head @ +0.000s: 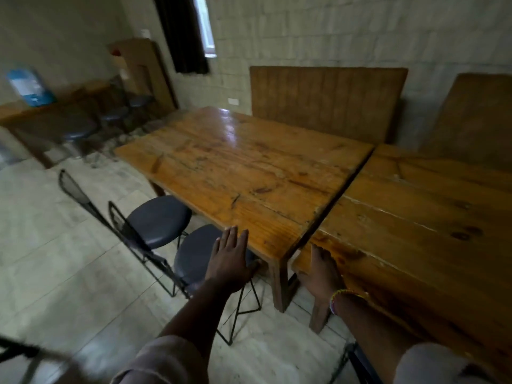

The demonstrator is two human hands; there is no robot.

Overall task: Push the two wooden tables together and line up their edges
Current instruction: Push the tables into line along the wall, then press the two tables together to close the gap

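Two wooden tables stand side by side with a narrow dark gap between them. The left table (pixel 243 167) reaches toward the back wall; the right table (pixel 415 217) lies closer to me. Their near corners are offset, the right one sticking out further. My left hand (pixel 230 261) hovers flat with fingers spread just off the left table's near edge, holding nothing. My right hand (pixel 322 270) grips the near left corner edge of the right table, fingers curled under it. A beaded bracelet sits on that wrist.
Two black metal chairs (pixel 159 220) with round dark seats stand at the left table's near side, under my left hand. Wooden benches (pixel 327 98) line the back wall. More stools (pixel 80 131) and a water bottle (pixel 27 84) are at the far left. Tiled floor (pixel 55 245) lies open to my left.
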